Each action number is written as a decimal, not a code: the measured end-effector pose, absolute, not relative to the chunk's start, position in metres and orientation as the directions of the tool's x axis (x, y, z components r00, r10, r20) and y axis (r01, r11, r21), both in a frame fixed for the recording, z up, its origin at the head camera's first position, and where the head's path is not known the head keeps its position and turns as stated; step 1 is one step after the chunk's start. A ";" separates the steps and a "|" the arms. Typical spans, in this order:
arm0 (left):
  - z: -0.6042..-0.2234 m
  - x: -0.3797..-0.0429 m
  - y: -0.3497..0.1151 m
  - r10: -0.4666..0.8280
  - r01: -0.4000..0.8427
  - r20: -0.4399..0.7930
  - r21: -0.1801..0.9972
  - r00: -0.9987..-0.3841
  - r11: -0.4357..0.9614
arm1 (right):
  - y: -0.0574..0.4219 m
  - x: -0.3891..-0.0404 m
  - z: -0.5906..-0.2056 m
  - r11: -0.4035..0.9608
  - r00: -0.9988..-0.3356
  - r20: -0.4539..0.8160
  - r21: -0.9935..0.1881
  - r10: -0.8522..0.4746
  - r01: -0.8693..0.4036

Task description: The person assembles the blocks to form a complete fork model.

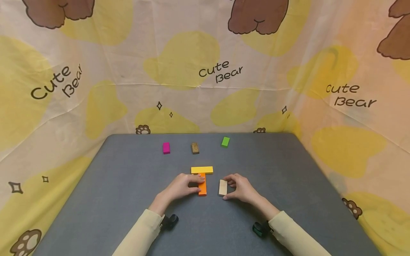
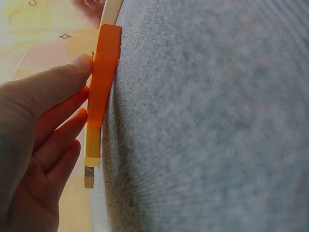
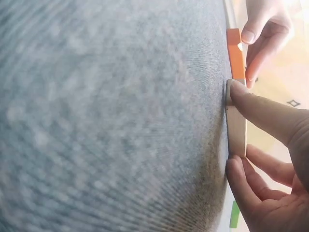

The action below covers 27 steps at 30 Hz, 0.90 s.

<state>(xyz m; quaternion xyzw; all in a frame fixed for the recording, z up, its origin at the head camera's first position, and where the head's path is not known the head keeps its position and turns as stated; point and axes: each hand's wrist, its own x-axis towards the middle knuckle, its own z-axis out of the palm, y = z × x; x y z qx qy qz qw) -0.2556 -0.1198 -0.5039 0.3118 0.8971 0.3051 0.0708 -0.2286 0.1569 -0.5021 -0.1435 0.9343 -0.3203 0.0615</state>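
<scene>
Basically, left hand (image 1: 182,186) rests loose-fingered on the orange block (image 1: 202,190), likely steadying it, while right hand (image 1: 242,188) pinches the pale block (image 1: 222,188), just to its left, by both ends, probably for control.

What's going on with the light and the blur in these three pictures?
Head view: backdrop lettering sharp, soft shadows under the left hand and right hand. Left wrist view: tabletop blurry up close, a dark shadow beside the yellow block, backdrop glaring at upper left. Right wrist view: tabletop blurred again, shadow near the pale block, backdrop washed out.
</scene>
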 end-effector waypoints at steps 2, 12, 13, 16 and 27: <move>-0.504 -0.255 -0.120 0.602 0.516 0.063 0.591 -0.796 0.620 | 0.157 -0.228 -0.502 0.749 -0.951 -0.022 -0.621 -0.308 -0.229; -0.505 -0.256 -0.120 0.604 0.522 0.069 0.587 -0.794 0.619 | 0.156 -0.229 -0.497 0.760 -0.940 0.020 -0.582 -0.341 -0.288; -0.505 -0.256 -0.120 0.604 0.522 0.069 0.586 -0.794 0.619 | 0.156 -0.229 -0.497 0.759 -0.936 0.025 -0.578 -0.352 -0.301; -0.505 -0.256 -0.120 0.603 0.524 0.072 0.583 -0.794 0.620 | 0.155 -0.227 -0.495 0.749 -0.923 0.033 -0.573 -0.384 -0.332; -0.505 -0.256 -0.120 0.605 0.536 0.086 0.572 -0.792 0.621 | 0.143 -0.218 -0.484 0.699 -0.882 0.019 -0.602 -0.471 -0.386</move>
